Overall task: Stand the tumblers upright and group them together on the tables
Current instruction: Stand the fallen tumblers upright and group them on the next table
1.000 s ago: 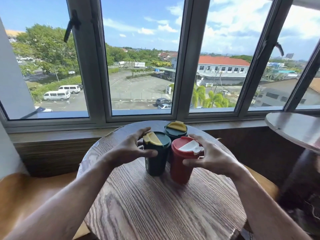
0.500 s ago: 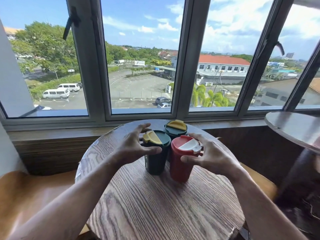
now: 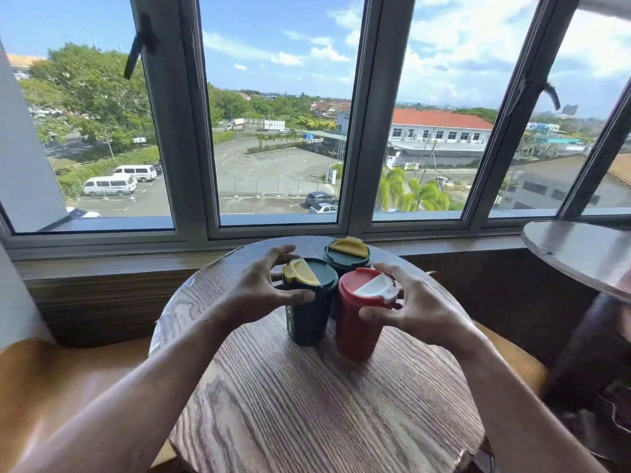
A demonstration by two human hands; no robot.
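Three tumblers are being kept upright and touching beyond the round table [image 3: 324,404] centre: near green tumbler [image 3: 309,302], far green tumbler [image 3: 346,256], red tumbler [image 3: 362,312]. Left hand [image 3: 263,295] and right hand [image 3: 415,308] are being held spread beside them, grasping nothing; grouping here is being judged complete

No legible text; only faint, unreadable pale marks on the near green tumbler [image 3: 309,315].

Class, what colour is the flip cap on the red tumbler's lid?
White, on the upright red plastic tumbler; the head view shows it.
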